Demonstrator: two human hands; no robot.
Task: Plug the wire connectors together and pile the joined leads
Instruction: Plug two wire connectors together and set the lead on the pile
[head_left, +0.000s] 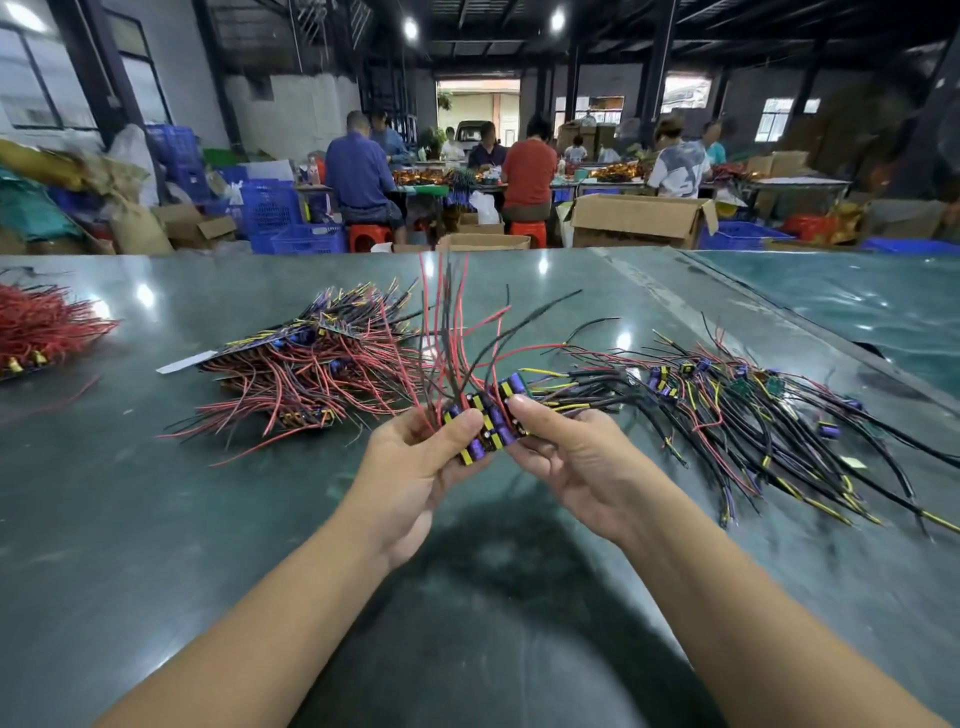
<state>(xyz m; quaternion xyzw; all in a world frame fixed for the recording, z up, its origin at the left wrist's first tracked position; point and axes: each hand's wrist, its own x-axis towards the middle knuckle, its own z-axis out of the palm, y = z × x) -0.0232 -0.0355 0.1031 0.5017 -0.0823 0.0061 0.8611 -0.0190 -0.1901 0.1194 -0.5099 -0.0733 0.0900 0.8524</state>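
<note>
Two bare hands meet at the centre of the frame, holding one bundle of leads between them above a dark green table. The left hand grips the bundle from the left, thumb pressed on top of it. The right hand pinches the same bundle from the right, thumb tip on its upper edge. The bundle is a cluster of purple cylinders and yellow-and-black blocks; its red and black wires fan upward and to the right from the hands.

Just right of the hands, a loose spread of black leads with yellow and purple ends lies on the table, reaching toward the right edge. Up and left of the hands sits a dense pile of red and black leads. At the far left edge lies a heap of red wires.

Across the top of the frame, beyond the table, people sit at benches among blue crates and cardboard boxes.
</note>
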